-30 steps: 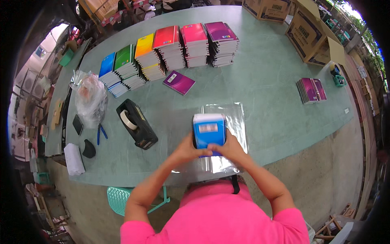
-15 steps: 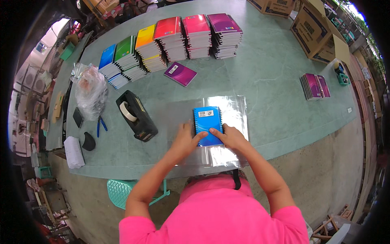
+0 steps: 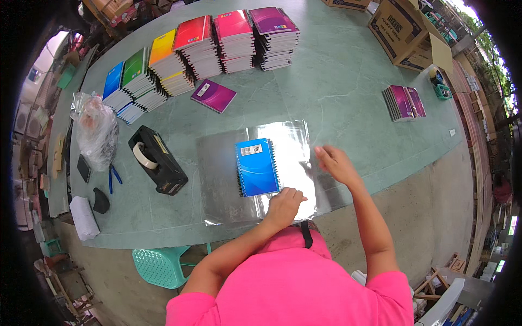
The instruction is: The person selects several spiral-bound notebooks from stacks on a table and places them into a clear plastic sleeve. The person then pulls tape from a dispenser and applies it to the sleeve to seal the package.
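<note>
A blue spiral notebook point(image 3: 258, 168) with a white label lies on a clear plastic sheet point(image 3: 220, 185), which is spread on the green table. Its wire bindings show along both sides, so more than one notebook may be stacked there. My left hand point(image 3: 285, 207) rests on the sheet by the notebook's lower right corner. Its fingers are curled together, and what lies under them is hidden. Just beyond the sheet's right edge, my right hand point(image 3: 335, 164) is raised with loosely bent fingers somewhat apart, and nothing shows in it.
A black tape dispenser point(image 3: 159, 160) stands left of the sheet. Behind are notebook stacks point(image 3: 198, 51) in several colours and a single purple notebook point(image 3: 213, 96). Farther left lie a plastic bag point(image 3: 98, 130) and blue pliers point(image 3: 114, 176). At right are purple notebooks point(image 3: 403, 103) and a cardboard box point(image 3: 405, 35).
Both hands have let go of the blue notebook. My left hand has come down to its lower right corner; my right hand has moved rightward off the sheet. The whole view has shifted slightly.
</note>
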{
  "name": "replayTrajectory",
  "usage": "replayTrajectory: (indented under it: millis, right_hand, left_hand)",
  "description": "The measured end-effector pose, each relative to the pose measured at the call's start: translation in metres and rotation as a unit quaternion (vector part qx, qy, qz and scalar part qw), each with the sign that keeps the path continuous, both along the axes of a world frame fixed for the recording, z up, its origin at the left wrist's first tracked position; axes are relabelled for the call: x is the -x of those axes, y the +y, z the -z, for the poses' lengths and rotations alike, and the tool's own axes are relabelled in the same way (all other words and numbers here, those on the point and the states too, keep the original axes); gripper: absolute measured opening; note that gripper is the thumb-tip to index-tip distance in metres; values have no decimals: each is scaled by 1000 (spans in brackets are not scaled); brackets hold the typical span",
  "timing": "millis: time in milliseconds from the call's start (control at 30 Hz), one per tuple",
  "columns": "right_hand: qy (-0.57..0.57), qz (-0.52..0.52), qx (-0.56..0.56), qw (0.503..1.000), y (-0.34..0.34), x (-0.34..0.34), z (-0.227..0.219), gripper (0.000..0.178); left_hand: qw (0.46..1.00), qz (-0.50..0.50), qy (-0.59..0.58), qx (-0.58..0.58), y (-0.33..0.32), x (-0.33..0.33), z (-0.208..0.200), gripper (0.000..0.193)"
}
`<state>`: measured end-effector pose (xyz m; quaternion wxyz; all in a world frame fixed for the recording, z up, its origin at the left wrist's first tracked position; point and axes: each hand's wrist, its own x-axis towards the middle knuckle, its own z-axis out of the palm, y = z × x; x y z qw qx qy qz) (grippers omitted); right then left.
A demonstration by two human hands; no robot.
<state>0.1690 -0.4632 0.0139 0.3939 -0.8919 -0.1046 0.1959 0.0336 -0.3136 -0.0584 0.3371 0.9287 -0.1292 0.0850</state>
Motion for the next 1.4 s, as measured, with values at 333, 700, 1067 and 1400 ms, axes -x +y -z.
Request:
replayTrajectory:
  millis: [333,700,1067,1400]
  right_hand:
    - [326,95,-209,917,21,45,32,36]
    - [230,23,-152,961,29,33,19,23]
    - [142,-84,-64,984,56,28,-27,28]
    - [-114,-245,94,958,135,64,-7,18]
  left_hand:
    - [995,37,-70,56,23,27,-20,13]
    - [996,-71,52,-4,50,44,-24,46]
    - [975,-212,-2,70,155,-63,-46,35]
    - [978,-208,5,9,121,-80,-24,36]
